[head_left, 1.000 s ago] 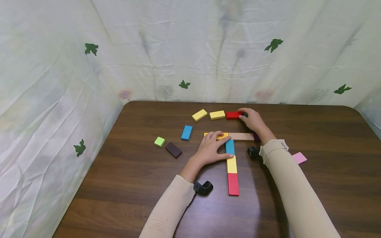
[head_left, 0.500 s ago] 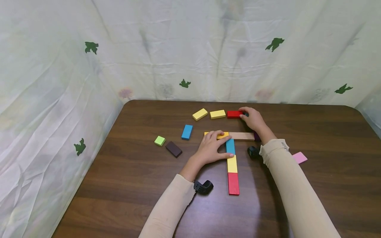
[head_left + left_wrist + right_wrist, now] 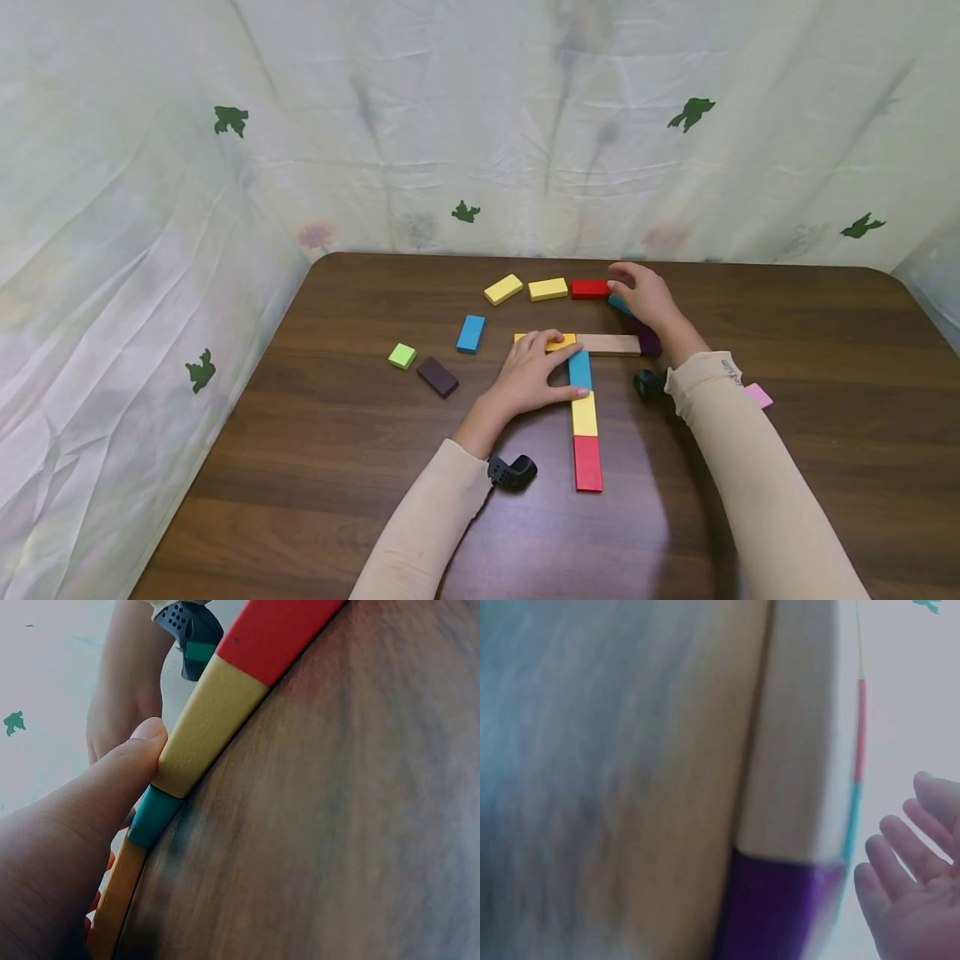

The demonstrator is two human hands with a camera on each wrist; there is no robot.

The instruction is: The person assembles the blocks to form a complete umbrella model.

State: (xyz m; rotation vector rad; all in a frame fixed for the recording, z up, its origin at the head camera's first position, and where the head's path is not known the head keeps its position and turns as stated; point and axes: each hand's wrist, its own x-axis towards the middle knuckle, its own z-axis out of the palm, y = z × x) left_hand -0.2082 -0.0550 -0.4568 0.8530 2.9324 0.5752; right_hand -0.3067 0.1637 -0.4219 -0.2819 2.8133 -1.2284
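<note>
My left hand (image 3: 525, 377) rests spread on the blocks. Its fingers lie over an orange-yellow block (image 3: 562, 343), and the thumb (image 3: 142, 746) touches the column where a blue block (image 3: 580, 372) meets a yellow block (image 3: 584, 415). A red block (image 3: 588, 464) ends that column nearest me. A tan block (image 3: 609, 345) and a dark purple block (image 3: 769, 907) extend the crossbar rightward. My right hand (image 3: 648, 302) hovers beside a far red block (image 3: 588, 289) and a slanted blue block (image 3: 621, 304), partly hiding the latter; its fingers are loose, with nothing held in the right wrist view.
Two yellow blocks (image 3: 547, 289) continue the far row leftward. Loose at left lie a blue block (image 3: 471, 333), a small green block (image 3: 402, 357) and a dark brown block (image 3: 437, 377). A pink block (image 3: 759, 395) is partly behind the right sleeve. A pale curtain (image 3: 480, 125) borders the table.
My right hand has drawn slightly right, away from the far red block, uncovering more of the slanted blue block and the purple block. The left hand stays where it was.
</note>
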